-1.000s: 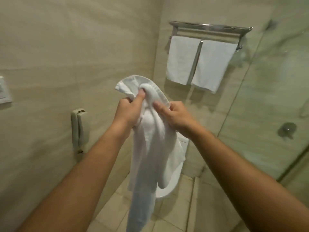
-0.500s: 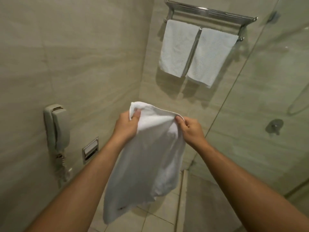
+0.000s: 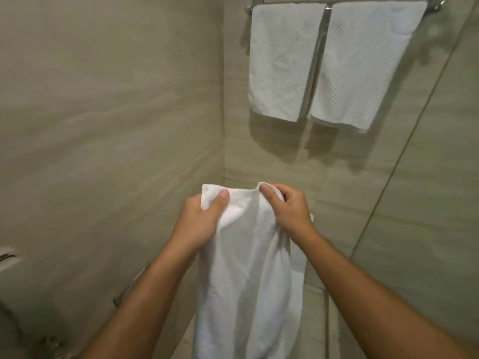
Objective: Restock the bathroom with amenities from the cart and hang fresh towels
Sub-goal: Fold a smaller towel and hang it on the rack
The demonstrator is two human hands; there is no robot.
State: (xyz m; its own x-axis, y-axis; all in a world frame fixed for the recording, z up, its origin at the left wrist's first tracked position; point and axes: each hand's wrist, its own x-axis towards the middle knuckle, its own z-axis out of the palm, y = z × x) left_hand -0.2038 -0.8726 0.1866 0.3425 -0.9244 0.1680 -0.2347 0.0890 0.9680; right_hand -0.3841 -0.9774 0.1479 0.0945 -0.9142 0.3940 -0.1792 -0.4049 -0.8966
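Both hands [image 3: 199,221] [image 3: 290,211] pinching white towel [image 3: 248,281], beige tiled wall [image 3: 103,125]

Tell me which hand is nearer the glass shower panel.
Right. The right hand pinches the held towel at its top corner on the side toward the glass shower panel; the left hand grips the opposite corner, farther away.

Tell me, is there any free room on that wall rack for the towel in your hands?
Hardly: the two hung towels fill the rail, with only a narrow gap between them. Bare wall lies below them, above the held towel.
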